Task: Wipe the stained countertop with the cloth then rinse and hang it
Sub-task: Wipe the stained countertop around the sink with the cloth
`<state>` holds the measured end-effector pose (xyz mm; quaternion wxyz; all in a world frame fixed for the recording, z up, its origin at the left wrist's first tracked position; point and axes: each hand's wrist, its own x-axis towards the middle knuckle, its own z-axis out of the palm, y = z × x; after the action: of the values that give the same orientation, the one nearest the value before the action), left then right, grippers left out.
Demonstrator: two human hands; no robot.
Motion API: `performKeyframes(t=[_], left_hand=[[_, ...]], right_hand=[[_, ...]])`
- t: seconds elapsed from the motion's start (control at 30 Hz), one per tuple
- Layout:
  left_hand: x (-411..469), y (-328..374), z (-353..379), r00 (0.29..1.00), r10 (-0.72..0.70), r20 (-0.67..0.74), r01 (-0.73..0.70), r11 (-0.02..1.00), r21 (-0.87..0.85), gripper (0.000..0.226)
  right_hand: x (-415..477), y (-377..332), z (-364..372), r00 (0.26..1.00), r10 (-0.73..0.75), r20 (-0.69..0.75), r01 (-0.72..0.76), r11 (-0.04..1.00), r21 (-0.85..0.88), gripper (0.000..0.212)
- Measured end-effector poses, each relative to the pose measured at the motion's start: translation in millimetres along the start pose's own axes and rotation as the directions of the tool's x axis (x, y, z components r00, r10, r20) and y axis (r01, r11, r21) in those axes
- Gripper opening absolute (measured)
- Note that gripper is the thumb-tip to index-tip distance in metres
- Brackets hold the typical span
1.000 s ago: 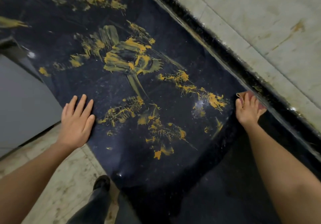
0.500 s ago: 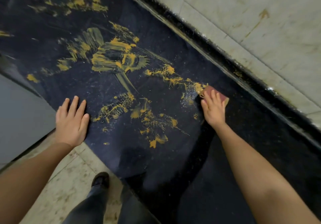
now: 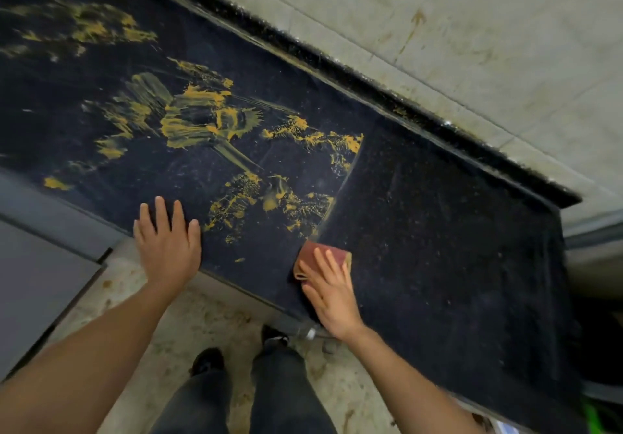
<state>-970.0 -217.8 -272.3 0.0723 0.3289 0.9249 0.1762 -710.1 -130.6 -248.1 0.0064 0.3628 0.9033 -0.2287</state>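
Update: right hand (image 3: 332, 298) has just finished a pull stroke. A second ago it's at the back upstand (image 3: 337, 73) with the cloth, and half a second ago it's mid-desk at the right end of the yellow stain (image 3: 202, 123). Now it's at the near edge. The folded reddish-brown cloth (image 3: 322, 253) sits under the fingertips on the front lip of the desk (image 3: 438, 231), roughly 4–5 o'clock from the stain's centre.

Right grip is wide: fingers straight and spread, pressing flat on top of the cloth, nothing curled round it. Left hand (image 3: 167, 245) hasn't left its spot. Its grip is wide too, palm flat on the front edge at about 6–7 o'clock from the stain's centre, holding nothing. Looks like bracing.

Result of the stroke: the stain now ends in a straight cut line running 1 o'clock to 7 o'clock, down to the cloth.
- **3 o'clock side:** reads as bare dark stone. The small blobs that sat there are gone.
- **9 o'clock side:** untouched, including the central splat, the streaks near the left hand and the patch far out at 10 o'clock.

My read: wiping works, one lane is done, most of the stain is left. The cloth's edges show yellow, so I expect smearing if the same face goes down again. Next lane should start at the back and overlap the cut line. Rinse and hang are still far off. No sink or hook in view.
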Motion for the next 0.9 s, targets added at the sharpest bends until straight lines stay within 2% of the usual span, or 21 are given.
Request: performKeyframes(t=[0.1,0.17,0.27,0.33,0.4,0.43,0.53,0.57,0.63,0.77,0.9], left_hand=[[1,-2,1,1.0,0.009,0.019,-0.009,1.0,-0.017,0.053],[0,-3,1,0.999,0.026,0.024,-0.026,1.0,-0.011,0.053],[0,-4,-1,0.997,0.029,0.067,-0.03,0.999,0.012,0.055],[0,-4,-2,0.996,0.035,0.083,-0.037,0.999,0.022,0.057],[0,-4,-3,0.995,0.046,0.087,-0.047,0.999,0.011,0.057],[0,-4,-3,0.995,0.049,0.085,-0.05,0.999,0.002,0.058],[0,-4,-2,0.995,0.05,0.091,-0.05,0.999,0.0,0.058],[0,-4,-2,0.995,0.048,0.09,-0.048,0.999,0.001,0.058],[1,-4,-1,0.995,0.037,0.092,-0.038,0.999,0.012,0.059],[1,-4,0,0.996,0.041,0.077,-0.042,0.999,0.018,0.058],[2,-4,1,0.996,0.037,0.075,-0.04,0.999,0.033,0.057]], right_hand=[[-25,-19,26,0.999,-0.024,-0.022,0.022,0.996,-0.091,0.05],[-37,-28,41,0.996,-0.042,-0.074,0.033,0.992,-0.119,0.043],[-50,-47,46,0.998,-0.043,-0.053,0.045,0.998,0.042,0.055],[-58,-63,42,0.989,-0.031,0.145,-0.01,0.962,0.273,0.071],[-64,-81,32,0.94,-0.033,0.339,-0.155,0.845,0.512,0.078],[-65,-86,27,0.929,-0.005,0.371,-0.221,0.795,0.565,0.074],[-53,-92,2,0.937,0.198,0.287,-0.346,0.634,0.692,0.024],[-45,-87,-7,0.929,0.276,0.246,-0.366,0.594,0.717,0.022],[-31,-77,-23,0.914,0.368,0.17,-0.36,0.545,0.757,0.026],[2,-49,-51,0.833,0.521,0.185,-0.331,0.2,0.922,0.034],[35,-11,-84,0.786,0.602,0.143,-0.284,0.145,0.948,0.036]])
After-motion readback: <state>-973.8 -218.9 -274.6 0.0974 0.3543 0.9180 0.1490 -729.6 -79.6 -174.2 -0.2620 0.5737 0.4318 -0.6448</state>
